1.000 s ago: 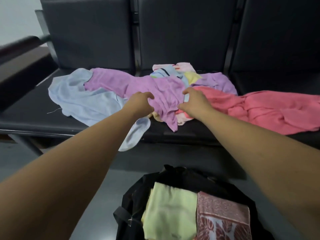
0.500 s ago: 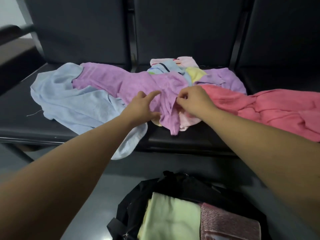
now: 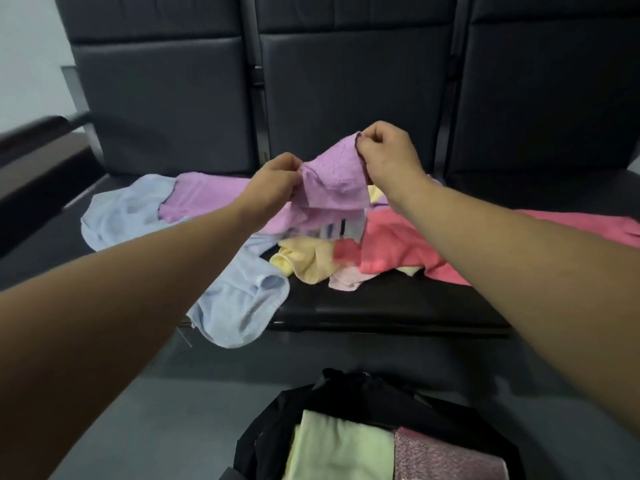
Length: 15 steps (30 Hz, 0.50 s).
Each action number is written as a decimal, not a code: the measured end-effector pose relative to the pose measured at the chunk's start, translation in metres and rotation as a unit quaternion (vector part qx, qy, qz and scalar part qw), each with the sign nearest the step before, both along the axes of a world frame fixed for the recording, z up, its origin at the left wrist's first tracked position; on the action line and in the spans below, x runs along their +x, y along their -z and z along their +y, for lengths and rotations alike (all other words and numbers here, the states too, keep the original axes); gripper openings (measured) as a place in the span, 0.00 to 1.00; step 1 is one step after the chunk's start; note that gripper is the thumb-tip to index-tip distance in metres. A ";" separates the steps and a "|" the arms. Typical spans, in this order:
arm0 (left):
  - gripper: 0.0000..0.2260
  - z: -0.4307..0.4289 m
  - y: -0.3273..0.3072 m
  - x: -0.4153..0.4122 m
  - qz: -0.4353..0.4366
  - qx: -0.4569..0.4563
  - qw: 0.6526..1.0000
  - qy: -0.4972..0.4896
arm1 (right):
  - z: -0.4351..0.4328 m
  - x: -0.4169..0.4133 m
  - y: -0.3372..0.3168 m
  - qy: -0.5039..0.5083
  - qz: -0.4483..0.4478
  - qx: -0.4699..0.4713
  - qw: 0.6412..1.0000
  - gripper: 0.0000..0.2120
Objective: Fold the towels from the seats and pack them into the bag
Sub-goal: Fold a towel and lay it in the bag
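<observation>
2 grips: left hand (image 3: pixel 273 185), right hand (image 3: pixel 388 157) | purple towel (image 3: pixel 333 181) | bag (image 3: pixel 349 393) cropped

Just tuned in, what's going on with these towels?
The left hand and right hand pinch an edge of the purple terry towel above the black padded seats. A light blue towel, a yellow towel and a coral pink towel lie crumpled there. The black bag below holds a folded pale green towel.

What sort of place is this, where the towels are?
Likely a public waiting area, though that's a guess: a row of joined black padded seats, a dark armrest at the row's end, and a plain grey floor.
</observation>
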<state>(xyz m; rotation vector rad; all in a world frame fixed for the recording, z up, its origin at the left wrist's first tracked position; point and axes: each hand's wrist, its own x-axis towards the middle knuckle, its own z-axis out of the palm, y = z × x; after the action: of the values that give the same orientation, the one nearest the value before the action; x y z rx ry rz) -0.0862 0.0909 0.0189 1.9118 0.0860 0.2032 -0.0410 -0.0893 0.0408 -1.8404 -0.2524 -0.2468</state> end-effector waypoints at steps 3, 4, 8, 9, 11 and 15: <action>0.10 -0.006 -0.028 -0.018 -0.032 0.032 0.999 -0.009 | -0.005 -0.015 -0.024 -0.001 -0.008 -0.007 1.000 0.08; 0.09 -0.007 -0.037 -0.026 -0.040 0.021 0.999 0.014 | -0.007 -0.022 -0.034 0.000 -0.012 -0.009 1.000 0.08; 0.27 -0.008 -0.070 -0.060 -0.038 0.141 0.977 0.155 | -0.017 -0.047 -0.067 -0.003 0.015 0.030 0.999 0.08; 0.33 -0.010 -0.078 -0.067 -0.056 0.212 0.962 0.164 | -0.018 -0.052 -0.075 -0.009 0.025 0.043 0.999 0.09; 0.28 -0.016 -0.092 -0.077 -0.095 0.282 0.944 0.144 | -0.022 -0.064 -0.091 -0.029 0.031 0.058 0.997 0.11; 0.02 -0.023 -0.131 -0.094 -0.152 0.207 0.963 0.085 | -0.032 -0.088 -0.127 -0.068 0.017 0.100 0.992 0.10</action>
<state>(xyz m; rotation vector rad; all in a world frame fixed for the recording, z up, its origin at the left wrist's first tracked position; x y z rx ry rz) -0.1803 0.0680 0.1501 2.2645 -0.3519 0.4227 -0.1294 -0.1208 0.1680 -1.6201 -0.3163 -0.1396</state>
